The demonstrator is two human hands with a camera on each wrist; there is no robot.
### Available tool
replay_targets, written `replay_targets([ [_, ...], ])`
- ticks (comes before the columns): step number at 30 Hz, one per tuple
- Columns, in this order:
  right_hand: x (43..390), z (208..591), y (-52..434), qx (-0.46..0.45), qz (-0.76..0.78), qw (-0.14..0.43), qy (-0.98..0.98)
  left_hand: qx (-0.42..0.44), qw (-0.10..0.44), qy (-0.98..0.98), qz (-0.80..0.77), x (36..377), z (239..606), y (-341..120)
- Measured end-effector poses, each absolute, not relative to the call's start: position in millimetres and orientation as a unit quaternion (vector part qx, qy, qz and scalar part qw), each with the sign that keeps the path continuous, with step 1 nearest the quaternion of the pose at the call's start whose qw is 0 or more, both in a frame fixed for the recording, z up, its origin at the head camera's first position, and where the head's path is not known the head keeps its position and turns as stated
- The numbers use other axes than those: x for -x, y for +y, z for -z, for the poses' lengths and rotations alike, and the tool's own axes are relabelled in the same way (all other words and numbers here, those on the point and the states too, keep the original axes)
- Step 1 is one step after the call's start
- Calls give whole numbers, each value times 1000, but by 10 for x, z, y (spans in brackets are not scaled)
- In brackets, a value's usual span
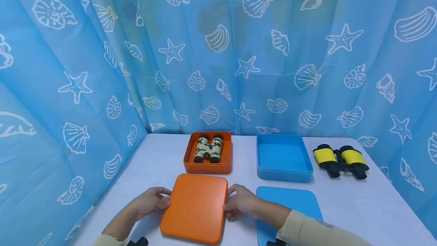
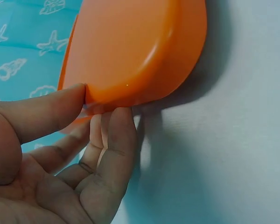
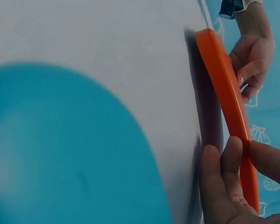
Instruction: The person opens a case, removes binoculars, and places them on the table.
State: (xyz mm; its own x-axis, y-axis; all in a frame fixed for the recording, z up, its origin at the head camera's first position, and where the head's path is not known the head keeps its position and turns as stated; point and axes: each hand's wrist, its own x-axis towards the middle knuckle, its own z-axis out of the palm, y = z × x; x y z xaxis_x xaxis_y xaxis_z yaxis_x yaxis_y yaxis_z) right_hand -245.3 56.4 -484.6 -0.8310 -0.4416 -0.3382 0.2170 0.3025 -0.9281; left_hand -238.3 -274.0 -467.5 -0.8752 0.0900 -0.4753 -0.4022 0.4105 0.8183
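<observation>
An orange lid (image 1: 194,208) is held between both hands, raised slightly above the white table with its shadow beneath. My left hand (image 1: 151,202) pinches its left edge, thumb on top and fingertips under the rim, as the left wrist view shows. On the opposite edge my right hand (image 1: 240,202) grips the lid (image 3: 228,98) between thumb and fingers. Just beyond the lid stands an open orange box (image 1: 208,167), with camouflage binoculars (image 1: 208,149) lying inside it.
To the right, a blue box (image 1: 285,174) stands open, and a blue lid (image 1: 293,198) lies in front of it, partly under the right forearm. Yellow and black binoculars (image 1: 341,160) rest at the far right. A shell-patterned blue curtain (image 1: 218,67) hangs behind the white table (image 1: 368,204).
</observation>
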Motion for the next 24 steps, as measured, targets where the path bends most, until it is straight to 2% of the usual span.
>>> replay_targets([
  [15,2452,4842,516,40,533,290,794,104,208,864,-447,2363,4757,-2642],
  [24,2420,4774,474,104,459,266,842,87,181,929,-310,2300,4722,-2482],
])
